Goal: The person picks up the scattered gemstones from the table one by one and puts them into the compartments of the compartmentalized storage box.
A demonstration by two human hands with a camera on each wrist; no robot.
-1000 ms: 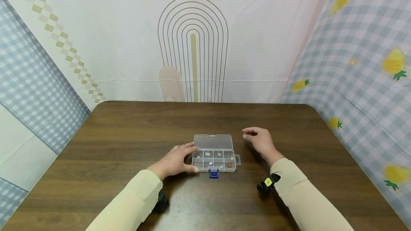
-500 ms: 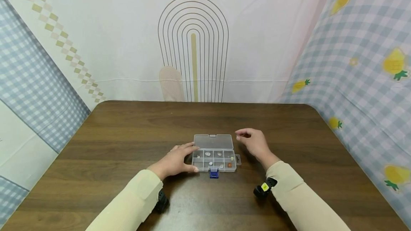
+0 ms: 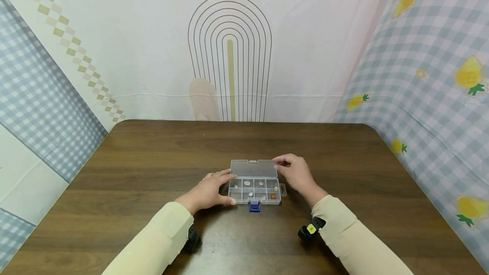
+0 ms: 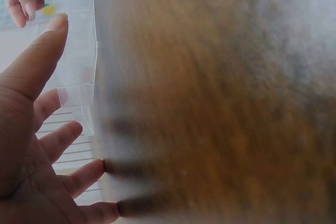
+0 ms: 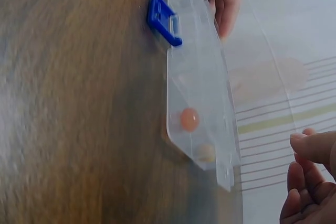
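Observation:
A clear plastic compartment box [image 3: 255, 190] lies with its lid [image 3: 254, 169] raised at the back and its blue latch [image 3: 254, 206] at the front. Small beads sit in its compartments, among them an orange bead [image 3: 273, 196] at front right and a yellowish bead [image 3: 276, 189] behind it. My left hand [image 3: 208, 192] holds the box's left end, thumb at the front corner and index finger near the back. My right hand [image 3: 298, 174] is at the lid's right edge, its thumb and index fingertips right at the upper corner. The right wrist view shows the orange bead [image 5: 189, 119] through the wall.
The box rests on a brown wooden table [image 3: 172, 152]. A clear hang tab [image 3: 283, 189] juts from its right end. A white patterned cloth [image 3: 153, 54] hangs behind the table, and blue checked cloth [image 3: 439, 96] hangs at the right.
My right hand has moved left, from beside the box to the lid's right edge. The left hand and the box have stayed in place.

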